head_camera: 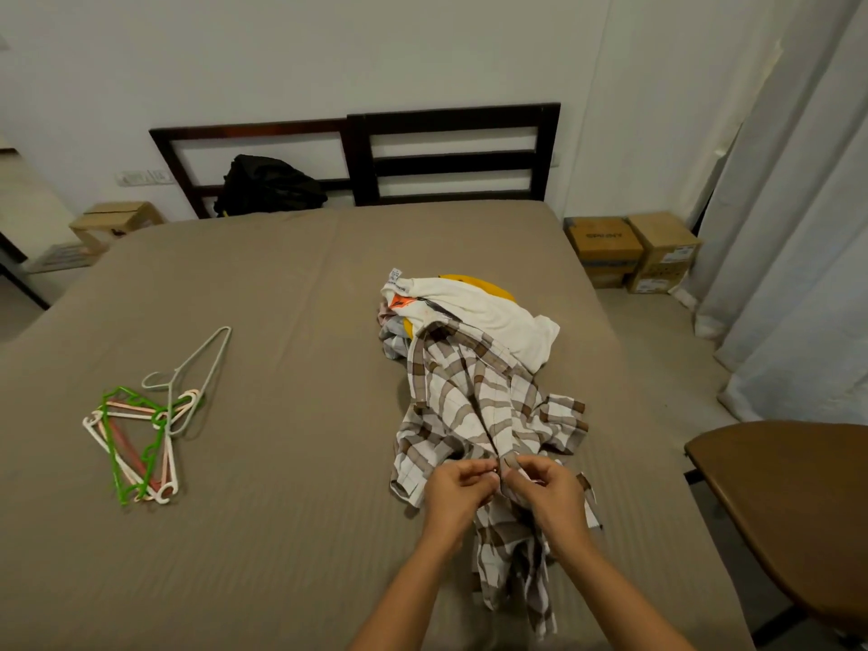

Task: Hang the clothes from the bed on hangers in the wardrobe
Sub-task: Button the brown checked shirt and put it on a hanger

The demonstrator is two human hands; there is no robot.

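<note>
Left hand (458,491) and right hand (552,498) each pinched the plaid shirt (474,406) by its front edges; the tag (395,275) and the cardboard box (603,246) print were illegible.

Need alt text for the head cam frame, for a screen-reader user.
A person's left hand and right hand pinch the front opening of a plaid shirt spread on a bed. More clothes are piled behind it; plastic hangers lie to the left.

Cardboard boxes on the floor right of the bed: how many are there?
2. The first box stands beside the bed's head corner; the second box stands next to it, nearer the curtain. Others may be hidden behind the bed.
</note>
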